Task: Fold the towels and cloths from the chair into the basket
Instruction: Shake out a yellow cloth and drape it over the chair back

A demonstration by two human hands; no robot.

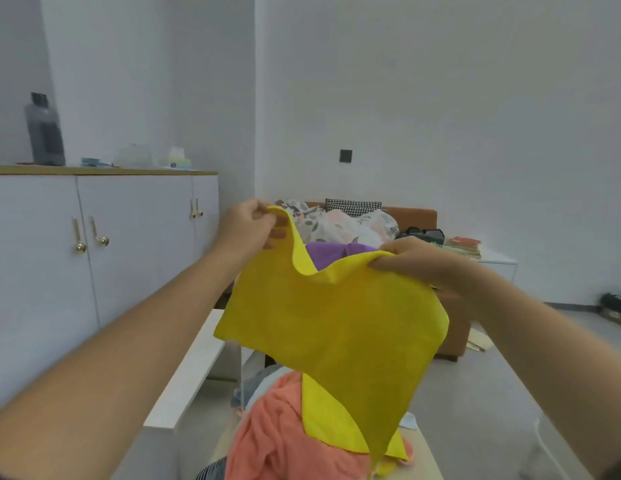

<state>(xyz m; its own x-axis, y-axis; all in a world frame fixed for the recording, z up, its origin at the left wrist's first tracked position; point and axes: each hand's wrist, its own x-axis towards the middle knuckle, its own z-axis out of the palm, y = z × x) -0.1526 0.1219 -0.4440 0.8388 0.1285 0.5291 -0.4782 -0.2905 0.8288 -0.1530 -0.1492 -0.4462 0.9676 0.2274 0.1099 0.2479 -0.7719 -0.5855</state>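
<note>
- Left hand (248,225): fingers (278,233) and thumb are drawn narrow and pinch the upper corner of the yellow cloth (337,323) at its 11 o'clock.
- Right hand (420,259): fingers (383,264) are curled tight over the cloth's top edge at 1 o'clock and grip it.
- Yellow cloth: held in the air between both hands. The top edge sags in a dip between the two grips. The body hangs free, with the lower corner pointing to 6 o'clock.
- Coral towel (267,441): lies heaped at 7 o'clock below the cloth. The cloth's lower tip overlaps it in view; contact cannot be told.
- Purple cloth (324,252): shows behind the dip at 12 o'clock.
- Edges: a white chair arm (188,375) runs at 8 o'clock, near the cloth's left corner. A white cabinet (94,254) stands beyond it at 9 o'clock.
- Room: open floor (492,393) lies at 4 o'clock.
</note>
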